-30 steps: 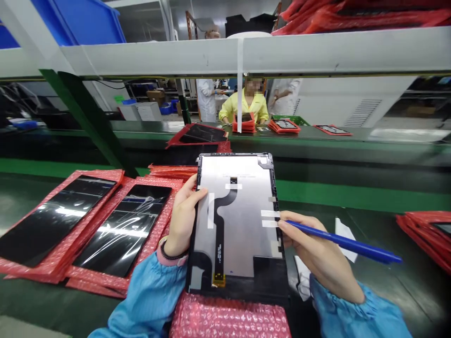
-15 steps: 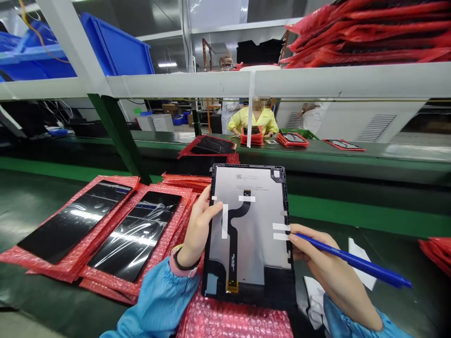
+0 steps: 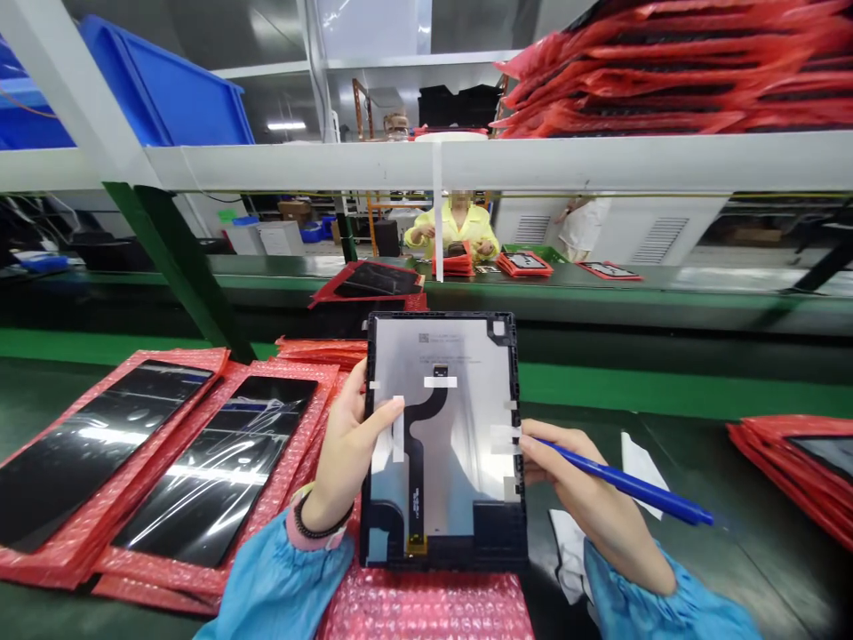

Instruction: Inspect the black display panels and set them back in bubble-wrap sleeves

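Note:
A tablet screen assembly (image 3: 459, 462) in a black frame is held up in front of me, its grey back facing me. A black ribbon cable (image 3: 417, 471) runs down it, and strips of white tape (image 3: 441, 382) are stuck on it. My left hand (image 3: 343, 449) is closed on its left edge, thumb on the back. My right hand (image 3: 586, 480) holds a blue pen (image 3: 633, 487), with its fingertips against the right edge by a pale tape piece (image 3: 505, 436). Pink bubble wrap (image 3: 433, 604) lies beneath the assembly.
Dark screens (image 3: 227, 471) lie on red bubble bags at left. More red bags (image 3: 800, 453) lie at right, near white scraps (image 3: 643, 471). A shelf beam (image 3: 299, 169) crosses overhead, carrying stacked red bags (image 3: 666, 80) and a blue bin (image 3: 173, 89). A person in yellow (image 3: 459, 227) sits opposite.
The view has swung right, so the surroundings appear further left. The assembly stands straighter in the picture. The right fingertips stay at its right edge, where the tape strips look different.

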### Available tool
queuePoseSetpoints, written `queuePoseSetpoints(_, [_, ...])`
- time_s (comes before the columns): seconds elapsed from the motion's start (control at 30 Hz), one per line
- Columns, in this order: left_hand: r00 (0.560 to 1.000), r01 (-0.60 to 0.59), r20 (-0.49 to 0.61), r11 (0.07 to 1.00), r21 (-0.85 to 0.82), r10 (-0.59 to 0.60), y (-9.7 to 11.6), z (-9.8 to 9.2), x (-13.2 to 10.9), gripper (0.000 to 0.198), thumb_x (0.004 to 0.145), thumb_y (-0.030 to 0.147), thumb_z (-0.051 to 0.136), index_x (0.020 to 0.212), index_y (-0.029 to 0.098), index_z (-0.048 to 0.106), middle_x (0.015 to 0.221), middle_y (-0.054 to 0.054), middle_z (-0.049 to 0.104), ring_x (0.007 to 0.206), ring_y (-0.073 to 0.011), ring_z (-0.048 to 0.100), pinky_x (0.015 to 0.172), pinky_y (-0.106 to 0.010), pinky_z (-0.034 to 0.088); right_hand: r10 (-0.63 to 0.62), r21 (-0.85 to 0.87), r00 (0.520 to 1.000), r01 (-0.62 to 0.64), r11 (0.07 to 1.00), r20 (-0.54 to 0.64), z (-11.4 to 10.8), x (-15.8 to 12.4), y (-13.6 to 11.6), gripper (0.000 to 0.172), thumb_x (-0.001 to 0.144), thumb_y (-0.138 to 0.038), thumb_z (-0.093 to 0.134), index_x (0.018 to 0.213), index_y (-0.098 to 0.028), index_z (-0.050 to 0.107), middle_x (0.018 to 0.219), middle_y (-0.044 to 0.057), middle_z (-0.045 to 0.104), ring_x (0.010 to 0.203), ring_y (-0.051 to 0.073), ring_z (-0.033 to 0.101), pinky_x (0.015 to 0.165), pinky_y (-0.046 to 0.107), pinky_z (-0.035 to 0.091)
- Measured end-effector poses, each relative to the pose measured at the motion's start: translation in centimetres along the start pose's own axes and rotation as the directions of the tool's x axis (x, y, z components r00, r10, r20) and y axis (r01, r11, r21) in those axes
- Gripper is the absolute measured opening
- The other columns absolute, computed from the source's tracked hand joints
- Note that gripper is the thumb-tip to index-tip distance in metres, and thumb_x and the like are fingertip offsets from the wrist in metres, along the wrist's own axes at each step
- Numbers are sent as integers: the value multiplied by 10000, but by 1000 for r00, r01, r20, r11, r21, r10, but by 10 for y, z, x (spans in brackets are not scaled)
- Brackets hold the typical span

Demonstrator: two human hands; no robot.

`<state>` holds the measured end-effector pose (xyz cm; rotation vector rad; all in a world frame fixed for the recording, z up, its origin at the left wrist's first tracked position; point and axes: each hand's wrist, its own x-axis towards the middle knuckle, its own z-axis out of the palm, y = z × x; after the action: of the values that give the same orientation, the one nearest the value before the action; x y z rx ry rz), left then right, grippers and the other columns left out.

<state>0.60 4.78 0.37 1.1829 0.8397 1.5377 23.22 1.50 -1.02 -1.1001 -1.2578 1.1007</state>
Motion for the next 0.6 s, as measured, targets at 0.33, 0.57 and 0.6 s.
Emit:
queuePoseSetpoints(0.33, [932, -343, 59, 818, 462, 358, 0, -5, -20, 81, 818, 172, 676, 880, 213, 707, 657, 17, 724, 538, -140, 667, 527, -209, 533, -82, 96, 970, 107, 990, -229, -3, 8, -1, 466, 902, -506, 571, 1314, -289, 559, 1044, 73, 761, 995, 232, 717, 923, 415, 554])
queuePoseSetpoints(0.57, [386, -922, 779, 167, 350, 494, -11, -5, -15, 582, 850, 48, 542, 1392, 253, 492, 1241, -67, 666, 1245, -282, 552, 1047, -472, 460, 80, 466, 966, -190, 864, 246, 13, -12, -4, 672, 654, -827, 563, 991, -273, 741, 922, 108, 769, 998, 346, 694, 796, 501, 565])
queuePoseSetpoints(0.6, [351, -935, 807, 122, 334, 474, -11, -4, -14, 545, 868, 68, 530, 1381, 252, 505, 1237, -66, 667, 1271, -283, 522, 1062, -482, 440, 104, 421, 966, -199, 885, 238, 14, -12, -4, 721, 617, -876, 523, 896, -254, 759, 813, 115, 766, 966, 357, 698, 762, 491, 571])
